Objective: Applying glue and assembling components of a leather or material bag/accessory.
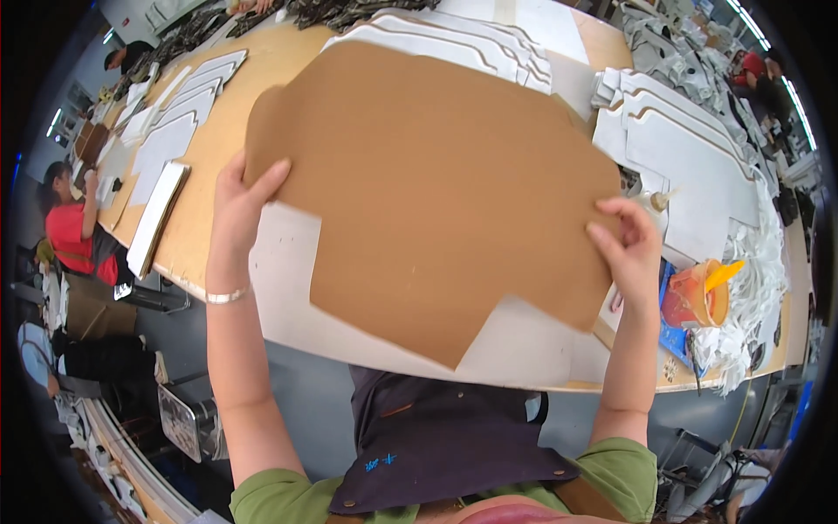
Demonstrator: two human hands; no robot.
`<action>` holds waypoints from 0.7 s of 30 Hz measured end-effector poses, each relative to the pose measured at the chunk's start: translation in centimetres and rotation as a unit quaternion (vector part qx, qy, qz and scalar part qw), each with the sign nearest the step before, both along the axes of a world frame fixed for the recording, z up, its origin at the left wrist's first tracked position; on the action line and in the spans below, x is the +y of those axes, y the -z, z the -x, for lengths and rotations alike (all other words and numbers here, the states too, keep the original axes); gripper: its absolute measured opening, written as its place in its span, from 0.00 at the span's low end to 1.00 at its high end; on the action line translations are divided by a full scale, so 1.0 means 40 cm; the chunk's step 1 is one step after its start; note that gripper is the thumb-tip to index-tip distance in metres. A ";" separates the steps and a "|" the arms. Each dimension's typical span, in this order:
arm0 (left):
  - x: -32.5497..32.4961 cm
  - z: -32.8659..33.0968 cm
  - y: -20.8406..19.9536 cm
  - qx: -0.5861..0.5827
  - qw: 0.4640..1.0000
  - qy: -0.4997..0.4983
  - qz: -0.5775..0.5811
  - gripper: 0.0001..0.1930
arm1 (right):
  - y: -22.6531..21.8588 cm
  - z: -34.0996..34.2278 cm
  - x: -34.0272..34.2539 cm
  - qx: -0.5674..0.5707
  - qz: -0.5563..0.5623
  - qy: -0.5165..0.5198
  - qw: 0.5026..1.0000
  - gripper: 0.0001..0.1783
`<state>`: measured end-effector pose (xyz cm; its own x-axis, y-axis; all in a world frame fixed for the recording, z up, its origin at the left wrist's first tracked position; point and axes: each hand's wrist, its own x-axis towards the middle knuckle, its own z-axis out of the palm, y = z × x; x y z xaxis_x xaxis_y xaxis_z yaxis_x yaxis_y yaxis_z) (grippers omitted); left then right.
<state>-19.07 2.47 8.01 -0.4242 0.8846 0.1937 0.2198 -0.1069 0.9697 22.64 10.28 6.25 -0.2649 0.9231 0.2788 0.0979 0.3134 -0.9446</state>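
A large brown cut sheet, with notches in its near edge, is held up above the table in front of me. Whether it is leather or board I cannot tell. My left hand grips its left side, thumb on top and the other fingers mostly hidden underneath. At the right edge, my right hand pinches it between thumb and fingers. Under the near part of the sheet lies a pale grey-white surface on the table.
Overlapping white cut panels lie at the right, beside an orange pot with a yellow tool. White scraps heap at the table's right side. More panels lie at the back. A person in red sits at the left.
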 end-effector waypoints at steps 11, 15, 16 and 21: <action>0.418 -0.019 0.295 -0.004 0.986 -0.077 0.147 0.21 | 0.204 0.051 0.416 -0.292 -0.048 0.117 0.948 0.11; 0.427 -0.030 0.295 -0.020 0.989 -0.064 0.131 0.22 | 0.263 0.021 0.451 -0.226 -0.051 0.163 0.959 0.10; 0.428 -0.028 0.286 -0.033 0.990 -0.059 0.127 0.24 | 0.271 0.025 0.465 -0.198 -0.075 0.163 0.964 0.10; 0.385 -0.072 0.265 0.231 0.940 -0.190 0.162 0.30 | 0.269 0.101 0.446 -0.343 -0.246 0.206 0.883 0.16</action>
